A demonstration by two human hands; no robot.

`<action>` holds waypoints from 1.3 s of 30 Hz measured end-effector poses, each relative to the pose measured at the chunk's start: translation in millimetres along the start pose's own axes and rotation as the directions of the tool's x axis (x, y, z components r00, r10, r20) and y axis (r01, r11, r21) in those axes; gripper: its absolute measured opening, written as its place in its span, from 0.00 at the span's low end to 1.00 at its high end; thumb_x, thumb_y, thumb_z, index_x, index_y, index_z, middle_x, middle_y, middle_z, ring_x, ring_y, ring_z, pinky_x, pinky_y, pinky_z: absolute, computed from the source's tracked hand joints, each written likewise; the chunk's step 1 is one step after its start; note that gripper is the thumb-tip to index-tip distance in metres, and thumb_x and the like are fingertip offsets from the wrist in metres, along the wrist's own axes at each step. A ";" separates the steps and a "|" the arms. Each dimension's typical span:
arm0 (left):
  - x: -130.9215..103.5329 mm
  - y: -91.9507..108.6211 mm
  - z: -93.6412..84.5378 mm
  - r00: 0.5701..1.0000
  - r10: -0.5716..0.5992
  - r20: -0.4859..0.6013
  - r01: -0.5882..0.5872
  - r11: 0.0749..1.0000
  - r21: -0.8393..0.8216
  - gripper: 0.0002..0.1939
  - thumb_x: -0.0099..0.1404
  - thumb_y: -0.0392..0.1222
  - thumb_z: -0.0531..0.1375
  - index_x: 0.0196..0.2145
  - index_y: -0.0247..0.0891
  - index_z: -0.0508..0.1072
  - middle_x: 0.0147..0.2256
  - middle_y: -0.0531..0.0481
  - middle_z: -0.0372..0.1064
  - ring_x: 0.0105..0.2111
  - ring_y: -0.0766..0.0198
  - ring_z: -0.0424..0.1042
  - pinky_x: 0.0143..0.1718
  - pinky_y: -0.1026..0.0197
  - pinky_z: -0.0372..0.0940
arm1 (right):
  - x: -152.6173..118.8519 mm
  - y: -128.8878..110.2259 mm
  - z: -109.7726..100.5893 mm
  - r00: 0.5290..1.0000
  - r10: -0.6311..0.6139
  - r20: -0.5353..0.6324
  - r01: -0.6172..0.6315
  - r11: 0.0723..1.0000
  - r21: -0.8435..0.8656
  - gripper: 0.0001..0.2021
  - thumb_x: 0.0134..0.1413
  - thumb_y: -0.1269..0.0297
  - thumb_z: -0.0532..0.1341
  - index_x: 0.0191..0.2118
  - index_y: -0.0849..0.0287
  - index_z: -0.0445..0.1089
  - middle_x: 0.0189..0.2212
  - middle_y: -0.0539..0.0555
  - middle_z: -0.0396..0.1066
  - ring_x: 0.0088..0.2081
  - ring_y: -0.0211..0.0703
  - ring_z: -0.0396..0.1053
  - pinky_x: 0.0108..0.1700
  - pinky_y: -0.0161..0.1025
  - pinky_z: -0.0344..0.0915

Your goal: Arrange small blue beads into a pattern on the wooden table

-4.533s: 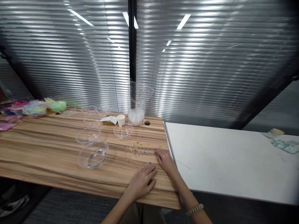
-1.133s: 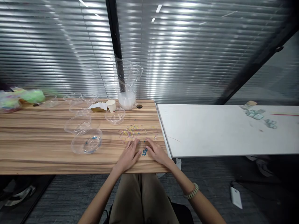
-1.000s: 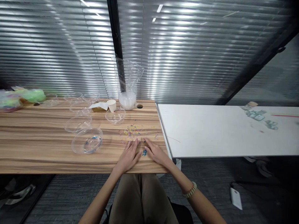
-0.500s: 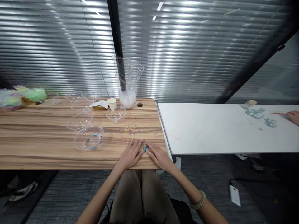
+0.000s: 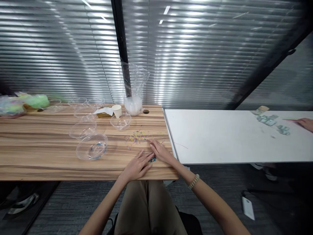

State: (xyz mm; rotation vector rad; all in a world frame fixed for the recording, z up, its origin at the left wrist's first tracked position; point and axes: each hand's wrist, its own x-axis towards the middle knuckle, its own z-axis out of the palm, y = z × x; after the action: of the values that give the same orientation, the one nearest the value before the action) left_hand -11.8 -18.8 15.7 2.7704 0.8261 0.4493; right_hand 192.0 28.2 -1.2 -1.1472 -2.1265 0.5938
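My left hand (image 5: 138, 166) lies on the wooden table with its fingers stretched out, the fingertips beside a small cluster of dark blue pieces (image 5: 153, 159). Just right of it, my right hand (image 5: 160, 152) reaches forward, fingers extended, its tips at the near right side of a scattered pile of tiny multicoloured pieces (image 5: 136, 137). Both hands partly cover the blue cluster. The pieces are too small to name, and I see nothing held in either hand. To the left, a clear round plastic bowl (image 5: 80, 150) contains a few blue pieces.
More clear bowls (image 5: 82, 130) stand behind on the left. A paper cup (image 5: 117, 111), a small golden box (image 5: 104, 115) and a plastic bag of white material (image 5: 133, 105) are at the back. On the adjoining white table (image 5: 195, 137), another person's hand (image 5: 305, 124) is beside pale green pieces.
My right hand has moved forward and left, from beside the blue pieces to the edge of the multicoloured pile. My left hand has shifted slightly right, its fingertips closer to the blue cluster.
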 end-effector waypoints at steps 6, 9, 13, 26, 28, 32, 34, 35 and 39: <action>-3.0 -3.0 -0.7 0.986 -0.142 -0.083 0.138 0.989 -0.056 0.27 0.74 0.47 0.46 0.67 0.42 0.44 0.63 0.45 0.54 0.64 0.58 0.53 0.66 0.44 0.45 | 35.8 4.2 8.1 0.998 -0.055 0.015 0.057 0.990 -0.130 0.17 0.69 0.65 0.45 0.56 0.63 0.61 0.53 0.61 0.67 0.55 0.47 0.65 0.57 0.46 0.62; -1.1 -11.0 1.4 0.964 -0.214 -0.160 0.211 0.977 -0.033 0.25 0.75 0.45 0.44 0.67 0.42 0.46 0.63 0.45 0.54 0.64 0.59 0.53 0.66 0.43 0.41 | 36.1 6.8 12.8 0.991 -0.131 -0.001 0.129 0.973 -0.192 0.17 0.68 0.66 0.46 0.55 0.64 0.63 0.54 0.62 0.66 0.56 0.48 0.64 0.58 0.47 0.60; 12.1 -30.5 4.7 0.938 -0.268 -0.220 0.282 0.959 0.036 0.26 0.74 0.47 0.45 0.66 0.40 0.48 0.63 0.43 0.54 0.64 0.58 0.51 0.67 0.43 0.40 | 34.0 8.3 15.8 0.987 -0.158 -0.013 0.151 0.960 -0.236 0.15 0.67 0.68 0.48 0.54 0.64 0.65 0.51 0.62 0.68 0.54 0.47 0.65 0.58 0.47 0.61; 14.9 -69.9 12.5 0.976 -0.206 -0.077 0.219 0.938 0.269 0.28 0.74 0.53 0.41 0.66 0.37 0.51 0.66 0.41 0.45 0.66 0.55 0.44 0.65 0.41 0.37 | 8.5 1.6 7.2 0.971 -0.237 0.017 0.232 0.928 -0.291 0.16 0.67 0.66 0.49 0.55 0.65 0.66 0.56 0.62 0.65 0.58 0.49 0.62 0.61 0.49 0.58; 7.0 -76.8 10.2 0.970 -0.228 -0.086 0.243 0.925 0.291 0.26 0.75 0.51 0.39 0.65 0.38 0.53 0.66 0.42 0.47 0.66 0.54 0.44 0.65 0.39 0.37 | -3.0 -2.6 2.5 0.971 -0.236 0.033 0.236 0.934 -0.267 0.17 0.68 0.64 0.48 0.55 0.64 0.66 0.56 0.62 0.65 0.58 0.49 0.62 0.61 0.50 0.58; 5.4 -88.0 4.7 0.965 -0.238 -0.112 0.261 0.913 0.313 0.26 0.75 0.47 0.38 0.66 0.36 0.50 0.65 0.41 0.47 0.66 0.54 0.44 0.64 0.37 0.37 | -29.6 -12.3 -4.0 0.972 -0.227 0.054 0.233 0.950 -0.210 0.19 0.68 0.63 0.47 0.56 0.65 0.65 0.56 0.62 0.65 0.58 0.48 0.62 0.61 0.50 0.59; 14.2 -91.2 3.3 0.968 -0.226 -0.113 0.250 0.915 0.317 0.26 0.75 0.47 0.38 0.66 0.36 0.49 0.65 0.40 0.47 0.66 0.56 0.45 0.65 0.39 0.37 | -40.4 -16.7 -5.2 0.975 -0.216 0.052 0.222 0.957 -0.187 0.19 0.68 0.63 0.46 0.58 0.64 0.63 0.57 0.62 0.63 0.60 0.47 0.60 0.62 0.50 0.59; 20.4 -92.7 3.2 0.970 -0.221 -0.106 0.243 0.918 0.314 0.27 0.75 0.47 0.38 0.66 0.35 0.50 0.65 0.40 0.48 0.66 0.56 0.46 0.65 0.39 0.38 | -44.1 -18.6 -5.5 0.975 -0.215 0.054 0.221 0.959 -0.179 0.20 0.68 0.63 0.46 0.59 0.63 0.62 0.58 0.61 0.62 0.61 0.47 0.59 0.62 0.49 0.58; 46.5 -99.9 5.4 0.967 -0.243 -0.081 0.257 0.920 0.295 0.29 0.74 0.50 0.38 0.65 0.31 0.53 0.64 0.37 0.50 0.65 0.55 0.48 0.64 0.41 0.42 | -46.7 -23.6 -6.2 0.984 -0.173 0.041 0.178 0.968 -0.176 0.19 0.68 0.64 0.47 0.60 0.61 0.60 0.59 0.60 0.62 0.62 0.46 0.56 0.63 0.48 0.58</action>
State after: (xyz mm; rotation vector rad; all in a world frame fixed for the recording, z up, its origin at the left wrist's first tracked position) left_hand -22.5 88.5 -7.6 2.8731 1.3440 0.3611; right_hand 202.4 -23.2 3.3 -1.0344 -2.3116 0.3433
